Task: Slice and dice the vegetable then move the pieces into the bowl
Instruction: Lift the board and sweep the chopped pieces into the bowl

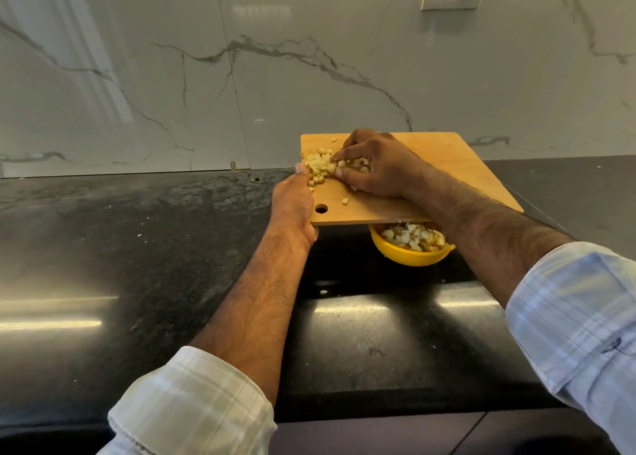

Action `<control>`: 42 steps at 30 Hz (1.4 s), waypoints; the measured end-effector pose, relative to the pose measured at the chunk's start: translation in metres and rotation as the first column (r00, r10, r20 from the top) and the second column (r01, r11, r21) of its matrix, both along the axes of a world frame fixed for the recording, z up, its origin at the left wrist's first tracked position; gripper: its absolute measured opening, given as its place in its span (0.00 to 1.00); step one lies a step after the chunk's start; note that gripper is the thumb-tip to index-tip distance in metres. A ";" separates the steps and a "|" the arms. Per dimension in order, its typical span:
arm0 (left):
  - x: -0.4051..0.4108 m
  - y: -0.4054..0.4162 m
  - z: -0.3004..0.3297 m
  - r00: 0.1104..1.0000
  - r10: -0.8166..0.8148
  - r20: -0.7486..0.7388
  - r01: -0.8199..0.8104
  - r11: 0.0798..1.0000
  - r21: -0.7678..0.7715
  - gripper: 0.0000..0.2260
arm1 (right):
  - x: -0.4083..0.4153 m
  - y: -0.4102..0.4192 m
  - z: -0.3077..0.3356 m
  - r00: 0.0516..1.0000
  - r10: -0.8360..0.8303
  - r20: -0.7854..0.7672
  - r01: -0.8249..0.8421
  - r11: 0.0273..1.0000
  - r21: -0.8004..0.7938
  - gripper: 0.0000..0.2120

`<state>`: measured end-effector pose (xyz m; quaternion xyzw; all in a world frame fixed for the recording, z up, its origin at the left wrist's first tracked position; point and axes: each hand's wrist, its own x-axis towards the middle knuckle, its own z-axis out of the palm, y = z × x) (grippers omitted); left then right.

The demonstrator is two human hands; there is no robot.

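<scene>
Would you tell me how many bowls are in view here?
1: a yellow bowl on the dark counter, partly under the cutting board's near edge.

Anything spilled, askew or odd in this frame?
Nothing spilled. The cutting board is held tilted over the yellow bowl, deliberately, for transfer. The left hand grips its edge; the right hand rakes the diced pieces. One stray piece sits near the board's hole.
</scene>
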<state>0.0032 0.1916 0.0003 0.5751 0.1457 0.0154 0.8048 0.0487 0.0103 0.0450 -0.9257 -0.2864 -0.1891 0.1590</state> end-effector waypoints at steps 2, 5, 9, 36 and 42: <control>-0.002 -0.002 0.001 1.000 0.003 0.005 -0.003 1.000 -0.004 0.15 | -0.007 -0.006 -0.001 1.000 -0.018 0.021 0.018 1.000 0.008 0.21; -0.002 -0.004 0.002 1.000 -0.001 0.010 0.002 1.000 -0.011 0.14 | -0.019 -0.018 -0.001 0.999 -0.013 0.032 0.013 1.000 0.001 0.19; -0.003 -0.006 0.001 1.000 -0.001 0.014 0.001 1.000 -0.019 0.15 | -0.038 -0.033 -0.007 0.998 -0.013 0.055 0.011 0.999 0.034 0.16; 0.012 0.003 -0.006 0.996 0.086 0.010 -0.085 0.996 -0.034 0.14 | -0.090 -0.063 -0.038 1.000 0.017 0.009 -0.019 0.988 0.154 0.15; 0.014 0.004 -0.008 0.996 0.083 0.021 -0.083 0.996 -0.011 0.14 | -0.098 -0.073 -0.040 0.998 0.042 -0.036 -0.035 0.980 0.197 0.14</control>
